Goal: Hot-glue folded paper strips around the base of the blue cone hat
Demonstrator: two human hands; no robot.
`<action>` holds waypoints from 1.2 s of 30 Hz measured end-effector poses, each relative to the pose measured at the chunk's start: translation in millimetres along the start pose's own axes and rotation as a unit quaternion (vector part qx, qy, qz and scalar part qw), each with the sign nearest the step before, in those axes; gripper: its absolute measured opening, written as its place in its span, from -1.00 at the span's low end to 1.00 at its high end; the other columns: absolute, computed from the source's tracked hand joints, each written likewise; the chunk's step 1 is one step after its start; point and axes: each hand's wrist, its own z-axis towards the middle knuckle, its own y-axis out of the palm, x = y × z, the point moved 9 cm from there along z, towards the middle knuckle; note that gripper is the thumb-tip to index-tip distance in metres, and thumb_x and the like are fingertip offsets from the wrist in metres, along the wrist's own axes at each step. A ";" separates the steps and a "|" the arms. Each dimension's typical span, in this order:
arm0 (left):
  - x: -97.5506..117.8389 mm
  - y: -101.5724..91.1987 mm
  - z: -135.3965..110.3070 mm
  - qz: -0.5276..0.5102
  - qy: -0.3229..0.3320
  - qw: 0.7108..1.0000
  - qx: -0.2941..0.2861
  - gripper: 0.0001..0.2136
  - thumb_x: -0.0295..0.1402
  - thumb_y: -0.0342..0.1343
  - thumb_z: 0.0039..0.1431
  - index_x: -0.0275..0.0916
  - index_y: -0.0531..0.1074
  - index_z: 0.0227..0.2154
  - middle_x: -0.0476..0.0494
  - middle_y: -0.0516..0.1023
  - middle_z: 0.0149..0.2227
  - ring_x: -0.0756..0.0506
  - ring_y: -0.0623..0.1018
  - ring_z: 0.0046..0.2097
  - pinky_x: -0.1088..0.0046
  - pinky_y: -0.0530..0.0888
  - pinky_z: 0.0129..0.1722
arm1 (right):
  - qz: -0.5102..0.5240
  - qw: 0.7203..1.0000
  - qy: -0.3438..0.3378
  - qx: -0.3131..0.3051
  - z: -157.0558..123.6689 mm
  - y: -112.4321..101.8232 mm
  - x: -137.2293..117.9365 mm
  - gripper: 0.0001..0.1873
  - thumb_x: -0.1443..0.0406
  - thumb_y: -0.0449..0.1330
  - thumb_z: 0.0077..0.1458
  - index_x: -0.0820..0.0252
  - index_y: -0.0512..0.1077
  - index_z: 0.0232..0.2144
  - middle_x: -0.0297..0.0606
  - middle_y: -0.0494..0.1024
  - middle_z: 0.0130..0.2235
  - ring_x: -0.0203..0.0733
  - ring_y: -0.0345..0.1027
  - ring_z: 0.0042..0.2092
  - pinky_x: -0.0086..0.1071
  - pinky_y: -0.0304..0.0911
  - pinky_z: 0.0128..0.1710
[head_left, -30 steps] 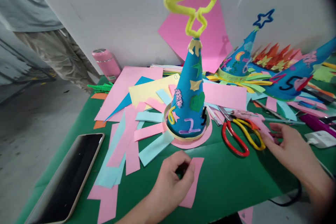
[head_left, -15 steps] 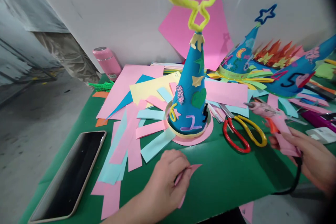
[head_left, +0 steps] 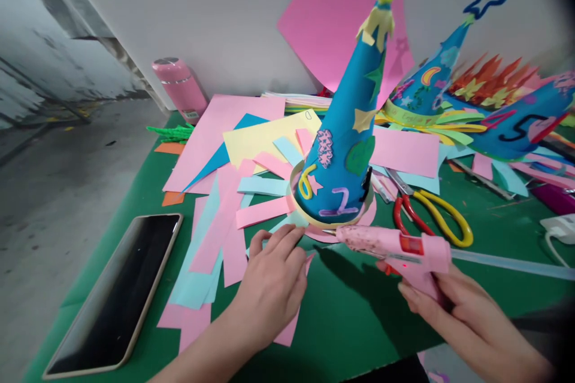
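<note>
A blue paper cone hat (head_left: 348,137) with stuck-on shapes and numbers stands tilted on a pink round brim, pink and light-blue paper strips fanning out from its left side. My right hand (head_left: 442,302) grips a pink hot glue gun (head_left: 395,248), its nozzle pointing left at the brim's front edge. My left hand (head_left: 272,278) lies fingers stretched out on a pink paper strip (head_left: 290,329), fingertips at the brim and a light-blue strip.
A phone (head_left: 114,290) lies at the front left of the green table (head_left: 359,317). Red and yellow scissors (head_left: 433,221) lie right of the hat. More decorated hats (head_left: 431,87) stand at the back right, a pink bottle (head_left: 177,87) at the back left, paper sheets between.
My right hand picked up the glue gun and brought it left to the hat's brim. My left hand moved the pink strip toward the brim and flattened on it. The hat tilted right.
</note>
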 end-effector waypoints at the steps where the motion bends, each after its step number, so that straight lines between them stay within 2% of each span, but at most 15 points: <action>1: -0.6 2.1 0.2 0.003 -0.002 1.000 -0.010 -0.78 -0.48 -0.19 0.16 -0.26 0.37 -0.42 -0.25 0.39 0.00 -0.27 0.27 0.09 0.02 0.16 -0.08 | -0.016 1.000 -0.009 -0.005 0.7 5.0 -5.9 -0.73 0.23 0.10 0.03 0.08 0.38 -0.17 -0.25 0.53 -0.29 -0.18 0.45 -0.33 -0.46 0.42 -0.40; 6: -2.4 11.6 1.4 0.015 0.001 0.999 -0.043 -0.80 -0.47 -0.17 0.14 -0.26 0.38 -0.39 -0.23 0.33 0.06 -0.30 0.22 0.12 -0.04 0.11 -0.06 | -0.037 0.998 -0.023 -0.047 5.0 25.1 -22.0 -0.56 0.24 0.06 0.07 0.08 0.18 0.03 -0.18 0.46 -0.10 -0.11 0.39 -0.13 -0.36 0.36 -0.18; 11: -3.1 14.6 2.7 0.010 -0.002 0.999 -0.050 -0.83 -0.46 -0.12 0.12 -0.24 0.39 -0.37 -0.21 0.36 0.04 -0.31 0.23 0.10 -0.05 0.10 -0.07 | -0.053 0.996 -0.052 -0.059 6.4 35.3 -29.4 -0.52 0.29 -0.01 0.13 0.10 0.04 0.10 -0.14 0.38 0.00 -0.14 0.38 -0.12 -0.36 0.35 -0.20; 15: -3.1 14.7 3.6 0.008 -0.004 0.998 -0.055 -0.83 -0.46 -0.11 0.11 -0.24 0.39 -0.37 -0.22 0.35 0.05 -0.32 0.22 0.11 -0.06 0.10 -0.06 | -0.049 0.996 -0.063 -0.041 11.0 36.3 -34.9 -0.54 0.31 -0.01 0.12 0.13 0.07 0.08 -0.13 0.43 -0.06 -0.15 0.41 -0.20 -0.39 0.36 -0.28; 20: -1.6 11.9 3.6 0.008 -0.001 0.999 -0.040 -0.78 -0.44 -0.17 0.16 -0.26 0.40 -0.40 -0.25 0.38 0.02 -0.31 0.26 0.09 -0.08 0.11 -0.06 | -0.040 0.996 -0.070 -0.037 16.1 37.7 -42.3 -0.61 0.33 -0.02 0.11 0.15 0.14 0.03 -0.13 0.46 -0.14 -0.16 0.43 -0.23 -0.40 0.35 -0.29; 24: -1.5 12.6 3.1 0.007 0.002 0.999 -0.042 -0.80 -0.47 -0.15 0.14 -0.27 0.39 -0.40 -0.28 0.38 0.00 -0.30 0.28 0.07 -0.08 0.13 -0.06 | -0.039 0.996 -0.080 -0.022 17.7 37.4 -46.1 -0.59 0.34 -0.05 0.11 0.19 0.13 0.04 -0.08 0.45 -0.12 -0.15 0.42 -0.24 -0.38 0.36 -0.33; 29: -1.7 15.2 2.7 0.017 0.002 0.998 -0.054 -0.81 -0.46 -0.14 0.13 -0.27 0.38 -0.40 -0.29 0.38 -0.01 -0.30 0.26 0.08 -0.08 0.13 -0.06 | -0.066 0.994 -0.087 -0.015 18.5 39.1 -47.4 -0.60 0.35 -0.05 0.11 0.24 0.14 0.03 -0.05 0.43 -0.10 -0.12 0.39 -0.17 -0.36 0.36 -0.29; 36: -1.3 12.7 2.7 0.012 0.001 0.999 -0.041 -0.83 -0.46 -0.13 0.13 -0.26 0.38 -0.39 -0.28 0.38 -0.01 -0.30 0.28 0.07 -0.05 0.16 -0.07 | -0.075 0.992 -0.104 -0.012 15.7 39.0 -50.3 -0.64 0.36 -0.06 0.11 0.24 0.16 -0.01 -0.06 0.44 -0.16 -0.15 0.40 -0.22 -0.38 0.36 -0.34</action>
